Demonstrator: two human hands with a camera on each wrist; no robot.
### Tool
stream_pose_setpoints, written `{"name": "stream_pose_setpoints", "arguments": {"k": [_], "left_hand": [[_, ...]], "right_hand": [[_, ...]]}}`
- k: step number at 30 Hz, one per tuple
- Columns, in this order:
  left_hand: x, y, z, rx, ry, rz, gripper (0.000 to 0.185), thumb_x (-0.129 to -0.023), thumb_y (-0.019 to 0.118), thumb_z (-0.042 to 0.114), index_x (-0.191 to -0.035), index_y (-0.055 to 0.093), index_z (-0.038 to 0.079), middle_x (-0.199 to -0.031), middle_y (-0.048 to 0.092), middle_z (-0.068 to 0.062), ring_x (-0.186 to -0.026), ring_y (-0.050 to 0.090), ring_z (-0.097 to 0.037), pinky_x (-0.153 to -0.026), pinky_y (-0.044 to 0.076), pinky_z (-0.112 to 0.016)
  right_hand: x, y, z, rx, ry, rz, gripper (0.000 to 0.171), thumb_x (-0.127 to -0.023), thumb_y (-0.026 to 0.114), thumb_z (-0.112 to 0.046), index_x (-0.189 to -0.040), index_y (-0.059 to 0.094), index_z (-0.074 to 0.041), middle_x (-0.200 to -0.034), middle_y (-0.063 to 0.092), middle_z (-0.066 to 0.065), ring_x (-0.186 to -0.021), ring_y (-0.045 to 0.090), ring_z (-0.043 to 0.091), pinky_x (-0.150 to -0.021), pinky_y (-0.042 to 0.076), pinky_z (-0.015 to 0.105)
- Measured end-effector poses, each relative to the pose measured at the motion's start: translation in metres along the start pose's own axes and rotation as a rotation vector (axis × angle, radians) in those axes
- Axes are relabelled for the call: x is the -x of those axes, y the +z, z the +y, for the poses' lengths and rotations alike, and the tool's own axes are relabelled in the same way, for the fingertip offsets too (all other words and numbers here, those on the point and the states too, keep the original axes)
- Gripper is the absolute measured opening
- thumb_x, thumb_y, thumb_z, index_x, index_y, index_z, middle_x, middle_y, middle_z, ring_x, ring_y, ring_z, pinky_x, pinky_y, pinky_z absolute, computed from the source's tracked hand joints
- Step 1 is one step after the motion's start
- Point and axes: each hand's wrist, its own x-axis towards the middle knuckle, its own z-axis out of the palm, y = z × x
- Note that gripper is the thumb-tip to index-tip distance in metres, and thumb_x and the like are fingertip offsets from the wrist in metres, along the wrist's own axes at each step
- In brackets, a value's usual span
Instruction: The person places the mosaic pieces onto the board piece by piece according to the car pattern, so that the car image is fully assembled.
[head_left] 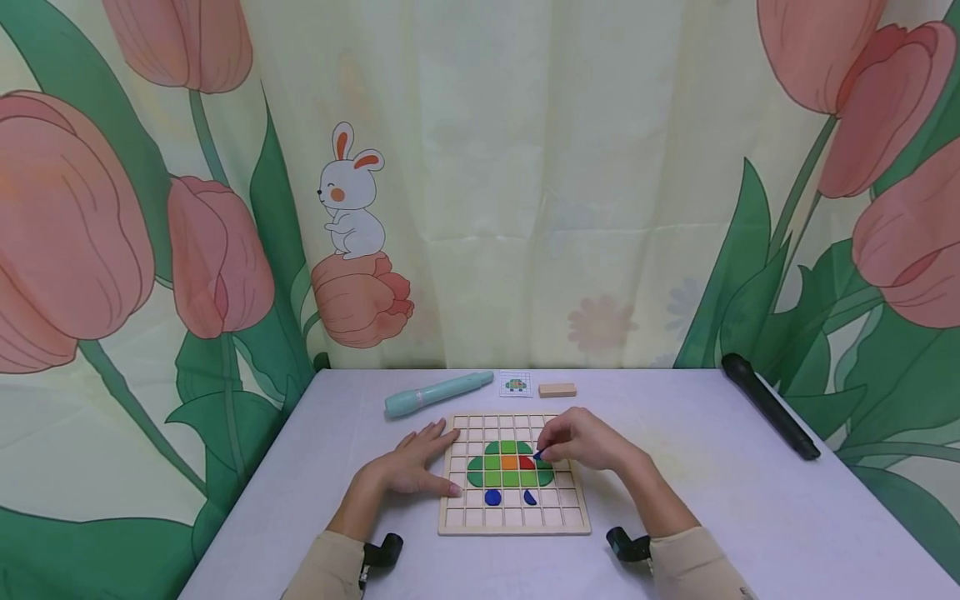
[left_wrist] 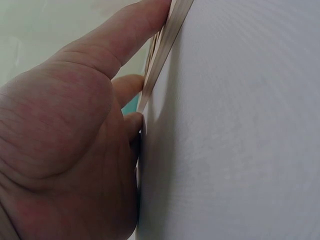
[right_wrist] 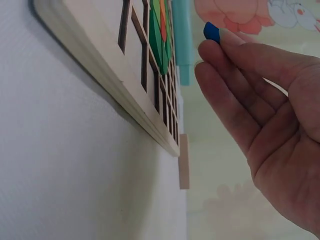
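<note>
While our left hand [head_left: 411, 467] lies flat against the left edge of the wooden grid board [head_left: 514, 521], our right hand [head_left: 585, 440] pinches a small blue piece [right_wrist: 211, 31] over the board's right side.

In the board's cells we see a green figure [head_left: 491, 477] with one orange piece [head_left: 509, 462] and one red piece [head_left: 526, 462] at its middle, and two blue pieces [head_left: 492, 497] in the row nearer to us. Our left fingers are spread and straight; our right grip is pressed together on the blue piece, held just above the red one. On the desk [head_left: 750, 517] beyond the board lie one teal pen [head_left: 438, 393], one small pattern card [head_left: 515, 384] and one wooden block [head_left: 557, 389]; one black cylinder [head_left: 769, 405] lies far right, well apart.
</note>
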Motion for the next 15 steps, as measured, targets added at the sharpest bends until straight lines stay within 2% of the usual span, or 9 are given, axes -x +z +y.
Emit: {"name": "stream_pose_setpoints", "arguments": {"k": [5,10,15], "left_hand": [[0.000,0.001,0.000,-0.003,0.002,0.008,0.108,-0.077,0.079,0.069,-0.165,0.033,0.026,-0.176,0.013,-0.007,-0.164,0.007,-0.030,-0.132,0.008,-0.058],[-0.001,0.002,-0.001,-0.001,0.006,0.011,0.108,-0.077,0.079,0.068,-0.165,0.033,0.025,-0.176,0.013,-0.007,-0.164,0.007,-0.030,-0.132,0.007,-0.058],[0.000,0.001,-0.001,-0.003,0.005,0.013,0.108,-0.077,0.079,0.069,-0.165,0.033,0.025,-0.176,0.014,-0.007,-0.164,0.007,-0.030,-0.132,0.008,-0.057]], "right_hand": [[-0.002,0.004,0.001,0.005,-0.028,-0.012,0.010,-0.096,0.073,-0.008,-0.101,0.082,-0.011,-0.102,0.078,0.001,-0.091,0.067,0.017,-0.084,0.057,0.021],[-0.003,0.009,-0.002,0.002,-0.044,-0.062,0.012,-0.098,0.070,-0.006,-0.104,0.081,-0.008,-0.107,0.078,0.005,-0.093,0.067,0.017,-0.085,0.057,0.020],[-0.004,0.013,-0.006,0.002,-0.046,-0.124,0.008,-0.095,0.074,-0.006,-0.099,0.080,-0.008,-0.098,0.078,0.003,-0.084,0.066,0.012,-0.080,0.056,0.020]]}}
